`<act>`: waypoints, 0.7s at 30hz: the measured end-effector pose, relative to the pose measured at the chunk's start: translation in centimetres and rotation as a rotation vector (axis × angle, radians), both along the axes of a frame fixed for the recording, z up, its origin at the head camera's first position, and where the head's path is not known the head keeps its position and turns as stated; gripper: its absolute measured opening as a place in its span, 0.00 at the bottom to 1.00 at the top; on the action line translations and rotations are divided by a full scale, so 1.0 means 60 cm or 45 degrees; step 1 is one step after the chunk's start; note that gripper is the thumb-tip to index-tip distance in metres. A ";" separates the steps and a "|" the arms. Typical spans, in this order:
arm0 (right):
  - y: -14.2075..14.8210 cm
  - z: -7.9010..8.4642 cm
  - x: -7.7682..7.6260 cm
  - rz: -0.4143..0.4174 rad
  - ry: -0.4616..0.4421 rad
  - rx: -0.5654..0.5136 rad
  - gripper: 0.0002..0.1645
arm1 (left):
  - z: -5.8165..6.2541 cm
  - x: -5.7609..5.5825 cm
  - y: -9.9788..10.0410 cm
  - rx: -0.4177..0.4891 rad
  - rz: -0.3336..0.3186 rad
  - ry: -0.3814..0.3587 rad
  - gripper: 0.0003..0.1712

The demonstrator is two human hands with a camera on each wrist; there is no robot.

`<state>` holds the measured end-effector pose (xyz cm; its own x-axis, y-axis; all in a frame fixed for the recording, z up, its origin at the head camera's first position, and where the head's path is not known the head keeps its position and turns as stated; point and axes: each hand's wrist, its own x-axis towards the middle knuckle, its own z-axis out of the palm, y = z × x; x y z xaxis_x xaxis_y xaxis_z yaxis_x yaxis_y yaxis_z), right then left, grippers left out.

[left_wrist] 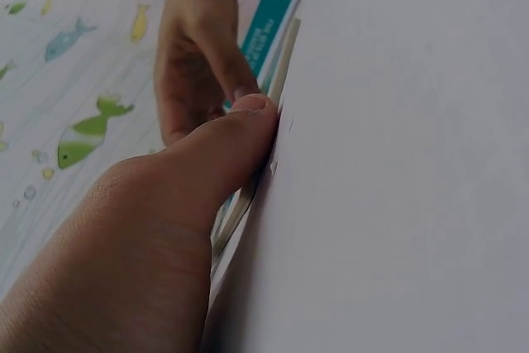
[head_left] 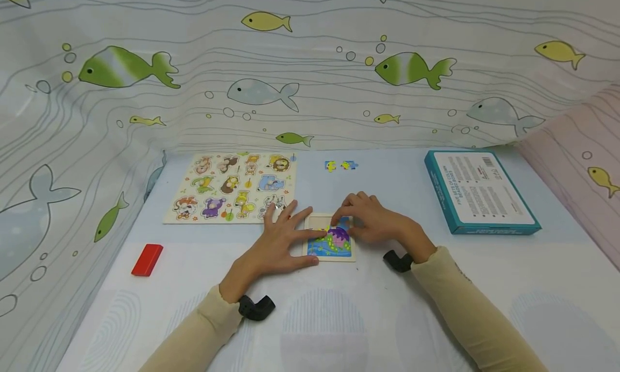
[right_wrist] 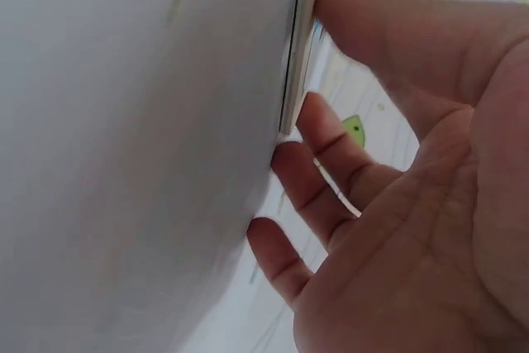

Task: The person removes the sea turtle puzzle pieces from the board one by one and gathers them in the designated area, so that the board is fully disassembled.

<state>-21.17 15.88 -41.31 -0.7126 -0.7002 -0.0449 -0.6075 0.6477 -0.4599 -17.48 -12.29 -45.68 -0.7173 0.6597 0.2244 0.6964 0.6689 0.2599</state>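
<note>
A small wooden-framed jigsaw puzzle [head_left: 331, 248] lies in the middle of the table, its picture purple, green and blue. Bare tray shows at its upper left. My left hand [head_left: 276, 241] is spread beside it, index finger reaching over the pieces and thumb at the lower left corner. From the upper right my right hand [head_left: 370, 218] arches over the puzzle, index fingertip on the picture. In the right wrist view the thumb [right_wrist: 397, 26] touches the frame's edge [right_wrist: 297, 80], while the other fingers are loosely bent. The pieces beneath the right hand are partly hidden.
Behind the puzzle lie two loose jigsaw pieces [head_left: 347, 165]. An animal puzzle board [head_left: 223, 198] sits back left, close by the left fingertips. A red block [head_left: 147, 260] is at the left, and a teal-edged box [head_left: 484, 191] at the back right.
</note>
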 end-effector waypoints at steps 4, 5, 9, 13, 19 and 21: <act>0.002 0.001 -0.004 0.010 -0.013 -0.009 0.18 | 0.001 -0.001 0.000 0.006 -0.003 0.006 0.33; 0.002 0.002 -0.004 0.007 -0.016 -0.005 0.18 | 0.001 -0.001 0.000 0.010 -0.005 0.009 0.33; -0.004 0.007 -0.006 -0.006 -0.021 0.050 0.17 | 0.000 -0.003 0.000 0.015 -0.008 0.007 0.32; -0.011 0.012 -0.008 -0.011 -0.027 0.130 0.16 | -0.001 -0.003 0.001 0.005 -0.004 -0.008 0.32; -0.016 0.015 -0.006 0.000 -0.018 0.131 0.16 | -0.002 -0.003 0.001 -0.001 0.003 -0.019 0.32; -0.016 0.014 -0.005 0.006 -0.003 0.094 0.16 | -0.002 -0.002 0.000 0.001 0.004 -0.016 0.32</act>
